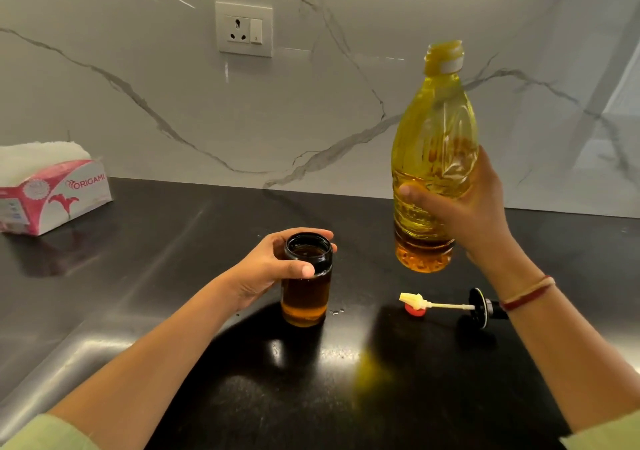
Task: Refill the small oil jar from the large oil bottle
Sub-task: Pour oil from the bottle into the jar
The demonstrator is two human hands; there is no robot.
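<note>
My left hand [273,269] is gripping the small dark glass oil jar [306,297], which is standing open midway along the black stone counter [173,241]. My right hand [474,207] is clasping the large yellow plastic oil bottle [433,144] clear of it, long axis near upright, uncapped mouth pointing up. I am planning a slow leftward tilt, lip close over the jar.

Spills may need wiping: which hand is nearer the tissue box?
Left. The left hand grips the small jar right of the tissue box; the right hand holds the large bottle farther right.
</note>
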